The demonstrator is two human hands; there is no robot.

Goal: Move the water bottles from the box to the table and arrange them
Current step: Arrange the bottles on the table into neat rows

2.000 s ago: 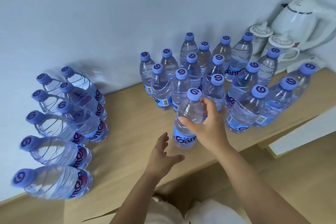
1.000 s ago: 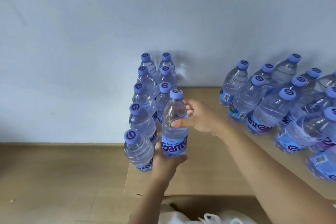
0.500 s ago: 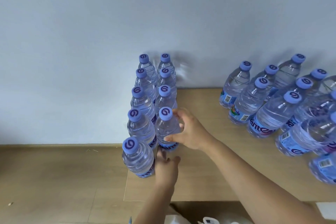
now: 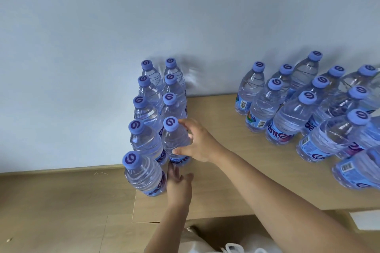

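Several clear water bottles with blue caps stand in two rows at the left end of the wooden table (image 4: 236, 181). My right hand (image 4: 200, 145) grips the nearest bottle of the right row (image 4: 174, 141), which stands on the table against the others. My left hand (image 4: 178, 186) hovers just below that bottle with its fingers apart, next to the frontmost bottle of the left row (image 4: 144, 174). The box is out of view.
A second, larger group of bottles (image 4: 308, 113) stands on the right of the table, running off the frame's right edge. A pale wall backs the table. Wooden floor (image 4: 61, 211) lies to the left, below the table's edge.
The bottle went from the right group to the left rows, carried by both hands, and was set down. My left hand has since come off its base and dropped slightly.
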